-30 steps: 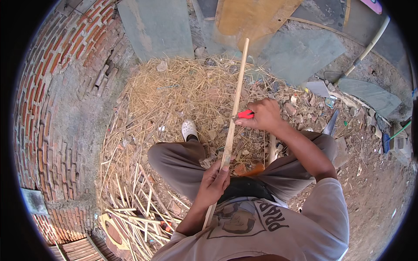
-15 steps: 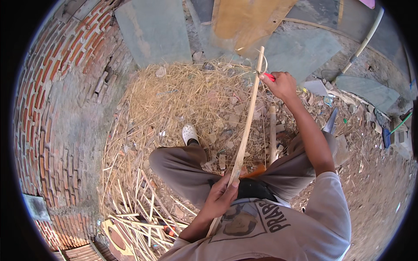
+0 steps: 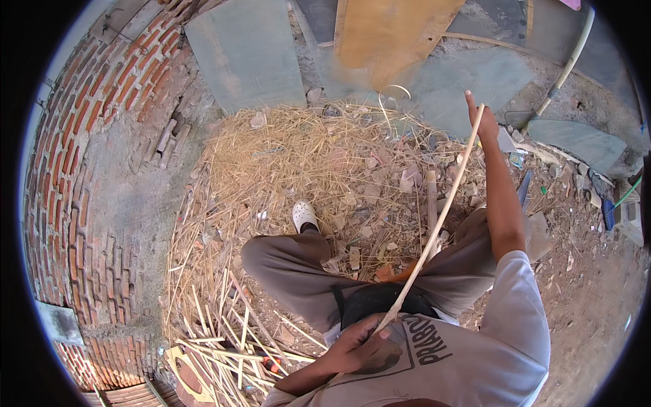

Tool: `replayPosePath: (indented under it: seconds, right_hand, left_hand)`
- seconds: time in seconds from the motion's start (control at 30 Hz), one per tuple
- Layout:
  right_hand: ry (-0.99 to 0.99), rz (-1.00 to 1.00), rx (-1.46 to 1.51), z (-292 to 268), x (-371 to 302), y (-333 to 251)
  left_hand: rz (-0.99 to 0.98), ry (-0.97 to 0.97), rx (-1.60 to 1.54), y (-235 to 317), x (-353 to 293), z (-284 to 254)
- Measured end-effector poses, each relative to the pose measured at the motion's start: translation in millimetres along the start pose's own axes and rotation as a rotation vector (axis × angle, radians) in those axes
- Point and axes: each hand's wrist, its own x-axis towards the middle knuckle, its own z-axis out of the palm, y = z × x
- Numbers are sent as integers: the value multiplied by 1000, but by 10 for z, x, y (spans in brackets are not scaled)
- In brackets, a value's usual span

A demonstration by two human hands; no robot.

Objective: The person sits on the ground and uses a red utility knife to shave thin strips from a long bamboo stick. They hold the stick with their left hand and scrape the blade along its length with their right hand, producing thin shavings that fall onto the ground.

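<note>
A long, pale bamboo strip (image 3: 434, 234) slants up and to the right from my lap. My left hand (image 3: 356, 346) is closed around its lower end, close to my shirt. At the strip's upper tip is my right hand (image 3: 483, 124), arm stretched out, with one digit sticking up and the other fingers curled. The strip's tip passes in front of that hand, and whatever the curled fingers hold is hidden. A thin curled shaving (image 3: 384, 108) hangs in the air left of the tip, above the straw.
Straw-like shavings (image 3: 271, 146) and rubble cover the ground ahead. Cut strips (image 3: 234, 346) lie piled at my lower left, with a red-and-black tool (image 3: 271, 364) among them. A bamboo piece (image 3: 432, 197) lies before my lap. A brick wall (image 3: 68, 203) rises on the left; boards (image 3: 247, 57) lean ahead.
My right hand has moved right and turned, and the red-handled cutter it held no longer shows. The strip has swung rightward. A shaving has come off it and is in the air.
</note>
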Motion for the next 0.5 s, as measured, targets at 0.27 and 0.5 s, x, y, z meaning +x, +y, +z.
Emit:
replayPosePath:
  seconds: [0.27, 0.5]
  right_hand:
    - [-468, -608, 68, -512, -1836, -839]
    - [-407, -746, 220, -730, -2117, -821]
  left_hand:
    - [58, 146, -171, 14, 205, -259]
    - [143, 213, -73, 26, 342, -311]
